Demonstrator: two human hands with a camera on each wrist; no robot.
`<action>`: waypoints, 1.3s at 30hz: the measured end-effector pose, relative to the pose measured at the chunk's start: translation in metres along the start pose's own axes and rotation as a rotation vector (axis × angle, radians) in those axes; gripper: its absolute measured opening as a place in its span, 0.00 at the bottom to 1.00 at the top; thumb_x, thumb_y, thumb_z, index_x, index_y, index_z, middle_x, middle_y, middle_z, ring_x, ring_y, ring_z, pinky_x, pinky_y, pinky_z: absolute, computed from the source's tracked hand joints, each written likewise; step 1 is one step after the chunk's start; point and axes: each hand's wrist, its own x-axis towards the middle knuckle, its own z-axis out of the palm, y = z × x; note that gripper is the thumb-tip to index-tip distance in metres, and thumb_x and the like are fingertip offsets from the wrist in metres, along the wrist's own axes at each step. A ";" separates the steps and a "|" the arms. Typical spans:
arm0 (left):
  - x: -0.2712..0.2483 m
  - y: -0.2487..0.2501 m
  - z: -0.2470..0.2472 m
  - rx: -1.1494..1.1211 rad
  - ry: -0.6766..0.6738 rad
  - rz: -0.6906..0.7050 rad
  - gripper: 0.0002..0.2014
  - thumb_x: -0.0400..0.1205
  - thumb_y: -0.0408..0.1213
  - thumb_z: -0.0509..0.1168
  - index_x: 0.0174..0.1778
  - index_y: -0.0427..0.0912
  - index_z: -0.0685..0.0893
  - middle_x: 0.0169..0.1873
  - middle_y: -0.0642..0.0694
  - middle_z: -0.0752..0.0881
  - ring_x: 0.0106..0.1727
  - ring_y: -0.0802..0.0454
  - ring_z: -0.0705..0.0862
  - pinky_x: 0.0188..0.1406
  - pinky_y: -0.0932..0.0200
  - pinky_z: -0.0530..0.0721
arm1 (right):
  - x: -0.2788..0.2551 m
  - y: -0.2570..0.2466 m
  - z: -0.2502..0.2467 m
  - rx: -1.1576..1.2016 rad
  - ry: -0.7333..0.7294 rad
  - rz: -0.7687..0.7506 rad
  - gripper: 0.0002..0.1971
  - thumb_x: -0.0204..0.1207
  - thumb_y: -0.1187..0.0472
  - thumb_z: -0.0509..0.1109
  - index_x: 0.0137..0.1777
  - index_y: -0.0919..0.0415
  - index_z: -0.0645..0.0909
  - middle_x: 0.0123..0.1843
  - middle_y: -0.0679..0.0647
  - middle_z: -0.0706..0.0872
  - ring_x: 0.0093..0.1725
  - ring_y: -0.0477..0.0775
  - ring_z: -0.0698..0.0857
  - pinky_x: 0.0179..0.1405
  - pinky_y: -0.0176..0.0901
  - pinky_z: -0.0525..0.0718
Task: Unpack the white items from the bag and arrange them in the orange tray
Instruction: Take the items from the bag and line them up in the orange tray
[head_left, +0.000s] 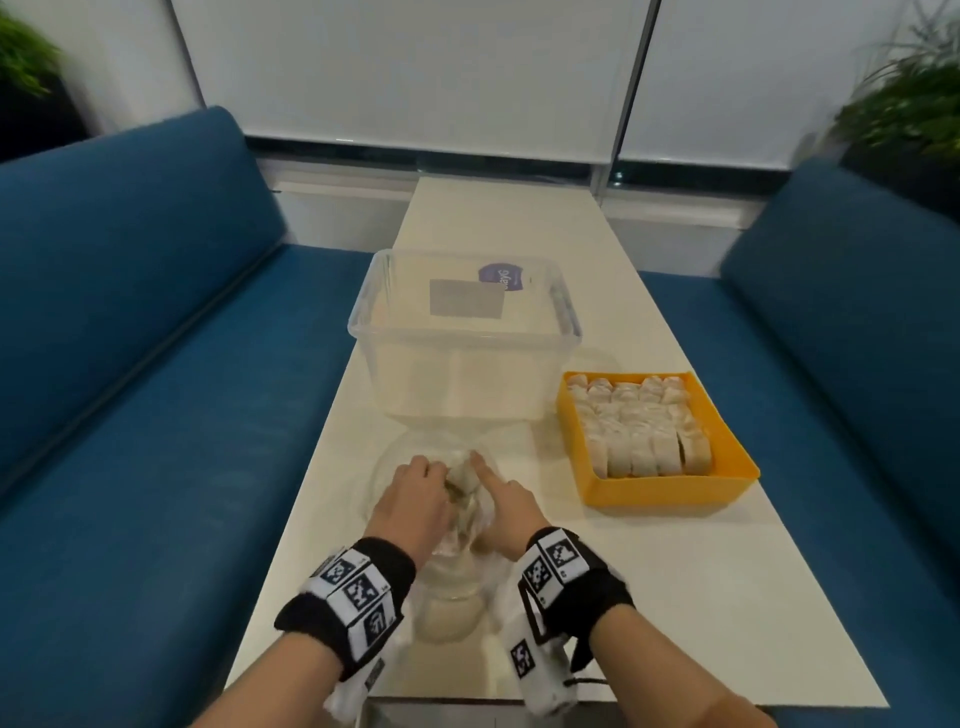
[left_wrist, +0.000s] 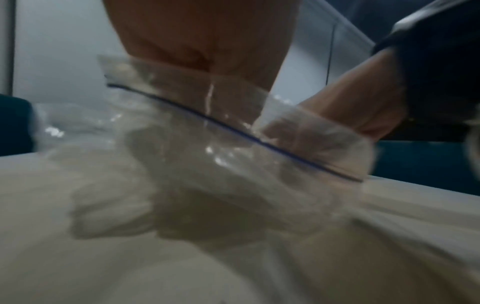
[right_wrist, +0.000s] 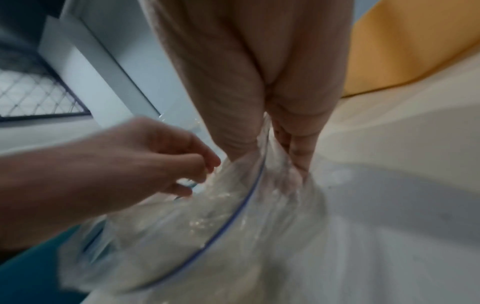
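Note:
A clear zip bag (head_left: 448, 608) with a blue seal line lies on the white table near its front edge, with white wrapped items (left_wrist: 109, 205) inside. My left hand (head_left: 415, 493) and right hand (head_left: 501, 499) are both at its mouth. In the right wrist view the left hand (right_wrist: 182, 174) pinches the rim with curled fingers, while the right hand (right_wrist: 275, 158) holds the rim between thumb and fingers. A white item (head_left: 464, 475) shows between the two hands. To the right stands the orange tray (head_left: 670, 491), packed with several rows of white items (head_left: 639, 426).
A large clear plastic tub (head_left: 462, 379) stands just beyond the bag in the middle of the table. Blue sofas (head_left: 130, 364) flank the narrow table on both sides. The table's near edge lies just under my wrists.

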 end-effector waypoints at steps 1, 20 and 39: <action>0.006 -0.004 0.006 -0.013 -0.123 -0.114 0.22 0.82 0.42 0.65 0.71 0.42 0.73 0.65 0.41 0.77 0.63 0.42 0.77 0.58 0.54 0.79 | 0.000 0.001 0.000 -0.005 0.008 -0.010 0.50 0.73 0.64 0.71 0.82 0.39 0.38 0.67 0.70 0.75 0.66 0.69 0.77 0.62 0.49 0.76; 0.002 -0.024 0.005 -0.512 -0.030 -0.237 0.15 0.80 0.29 0.65 0.60 0.47 0.77 0.49 0.45 0.77 0.51 0.45 0.79 0.51 0.54 0.77 | -0.006 -0.004 -0.004 -0.130 0.025 -0.115 0.57 0.65 0.70 0.77 0.83 0.39 0.41 0.59 0.64 0.84 0.56 0.67 0.83 0.53 0.49 0.82; 0.007 -0.021 -0.026 -0.821 0.054 -0.289 0.06 0.78 0.39 0.73 0.46 0.43 0.83 0.39 0.50 0.82 0.37 0.54 0.79 0.38 0.62 0.77 | 0.002 0.007 -0.003 -0.104 0.039 -0.148 0.59 0.67 0.67 0.78 0.81 0.35 0.38 0.53 0.66 0.84 0.44 0.59 0.80 0.48 0.44 0.80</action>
